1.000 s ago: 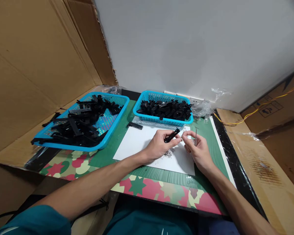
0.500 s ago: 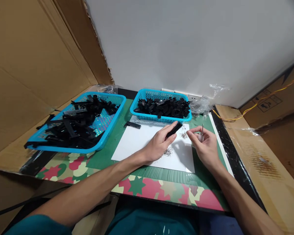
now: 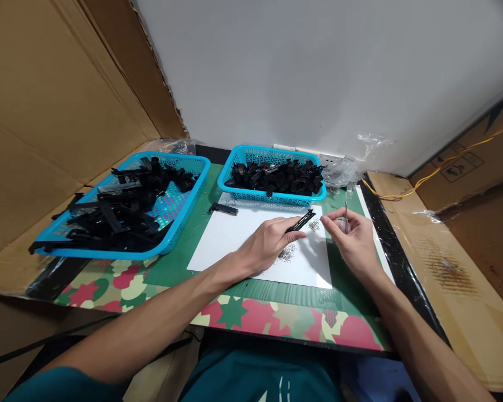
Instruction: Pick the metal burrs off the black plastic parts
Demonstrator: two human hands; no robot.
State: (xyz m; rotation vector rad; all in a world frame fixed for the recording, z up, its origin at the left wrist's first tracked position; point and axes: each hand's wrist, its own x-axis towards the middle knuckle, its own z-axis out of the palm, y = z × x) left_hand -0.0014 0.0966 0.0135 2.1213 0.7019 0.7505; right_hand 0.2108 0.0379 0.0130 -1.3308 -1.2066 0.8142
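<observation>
My left hand (image 3: 265,244) is closed around a narrow black plastic part (image 3: 302,221), which tilts up to the right above a white sheet (image 3: 226,240). Just to the right, my right hand (image 3: 356,239) has thumb and forefinger pinched together near the part's end, apart from it. Any tiny piece in that pinch is too small to name. The same hand also holds a thin tool with a metal shaft (image 3: 346,204) pointing up and a clear handle, like a screwdriver. Small metal pieces, perhaps springs, lie in one pile (image 3: 286,254) by my left hand and another (image 3: 314,225) between the hands.
A blue basket (image 3: 170,237) of long black parts stands at left; another blue basket (image 3: 272,196) of smaller black parts stands behind the sheet. One black part (image 3: 223,209) lies at the sheet's back left corner. Cardboard (image 3: 67,84) flanks the table, with yellow wires (image 3: 440,169) at right.
My left hand has turned the black part, so a slimmer, ridged side now shows. My right hand keeps its pinch and the tool, almost unmoved. The view has shifted slightly.
</observation>
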